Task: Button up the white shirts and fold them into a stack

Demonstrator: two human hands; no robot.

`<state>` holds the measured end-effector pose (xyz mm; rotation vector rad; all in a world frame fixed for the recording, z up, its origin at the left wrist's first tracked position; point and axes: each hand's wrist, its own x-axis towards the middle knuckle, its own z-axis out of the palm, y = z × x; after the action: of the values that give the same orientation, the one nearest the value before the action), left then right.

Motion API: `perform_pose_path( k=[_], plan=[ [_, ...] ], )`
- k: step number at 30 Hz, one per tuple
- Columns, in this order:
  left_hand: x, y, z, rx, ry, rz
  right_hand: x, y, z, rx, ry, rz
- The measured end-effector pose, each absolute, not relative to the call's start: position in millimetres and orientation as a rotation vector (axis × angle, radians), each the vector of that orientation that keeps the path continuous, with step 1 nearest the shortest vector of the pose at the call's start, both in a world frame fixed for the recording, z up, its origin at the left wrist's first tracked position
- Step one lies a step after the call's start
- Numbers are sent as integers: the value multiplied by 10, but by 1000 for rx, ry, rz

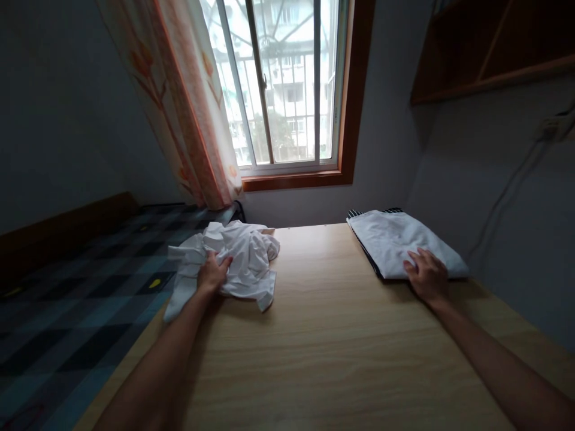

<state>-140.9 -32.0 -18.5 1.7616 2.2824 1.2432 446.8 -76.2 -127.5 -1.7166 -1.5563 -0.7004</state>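
Note:
A rumpled white garment (247,254) lies in a loose heap at the far left of the wooden table, part of it over the left edge. My left hand (213,272) is closed on its near left side, with some fingers hidden among the folds. At the far right, a white garment (395,239) is folded flat on top of a black-and-white striped cloth (366,254), whose edges stick out. My right hand (426,275) rests on the near edge of that stack, its fingers loosely spread and slightly bent.
The pale wooden table (314,347) reaches to the wall below a window (287,84). Left of it stands a bed with a checked cover (103,293), and an orange-patterned curtain (188,108) hangs behind. A shelf (494,81) and a cable (503,191) are on the right wall.

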Motion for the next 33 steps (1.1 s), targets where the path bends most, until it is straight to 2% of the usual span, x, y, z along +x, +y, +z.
perform_pose_path(
  k=[3, 8, 13, 16, 19, 21, 24, 26, 30, 33],
  plan=[
    [-1095, -382, -227, 1675, 2284, 1380, 4312, -852, -1190, -1624, -1538, -753],
    [-232, -626, -162, 1755, 1887, 1600, 3809, -1101, -1022, -1490, -1656, -619],
    [401, -1033, -239, 1970, 1478, 1121, 3080, -1291, -914, -1223, -1988, -197],
    [555, -1355, -204, 2047, 1221, 824, 2721, -1294, -873, -1131, -2110, -77],
    [502, -1621, -77, 2212, 1110, 582, 2542, -1272, -842, -1117, -2228, 8],
    [348, -1674, 19, 2360, 1220, 597, 2522, -1282, -824, -1129, -2261, 93],
    [8, -1520, 106, 2433, 1551, 991, 2568, -1357, -765, -1164, -2165, 280],
    [-212, -1338, 109, 2315, 1742, 1213, 2605, -1424, -688, -1134, -2099, 541],
    [-437, -1130, 23, 2099, 1544, 920, 2677, -1480, -515, -1062, -2054, 1003],
    [-489, -1138, -14, 2002, 1309, 822, 2778, -1421, -445, -1112, -2054, 983]
  ],
)
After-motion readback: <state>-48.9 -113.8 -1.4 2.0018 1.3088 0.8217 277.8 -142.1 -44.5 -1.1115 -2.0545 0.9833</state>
